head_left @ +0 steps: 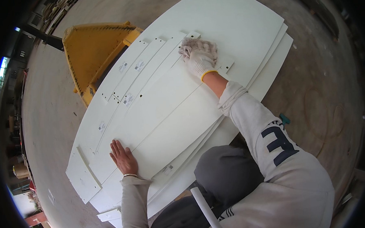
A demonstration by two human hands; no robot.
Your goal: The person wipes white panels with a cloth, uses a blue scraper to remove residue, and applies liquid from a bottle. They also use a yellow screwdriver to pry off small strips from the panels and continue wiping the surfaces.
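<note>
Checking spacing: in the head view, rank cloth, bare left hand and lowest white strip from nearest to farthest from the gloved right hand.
From the right hand:
1. Cloth, bunched in it.
2. Left hand, lower left, on the panels.
3. White strip, farther lower left.

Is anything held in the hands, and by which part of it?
The gloved right hand holds a crumpled cloth by its bunched near side. The bare left hand lies flat on the white panels, holding nothing.
</note>
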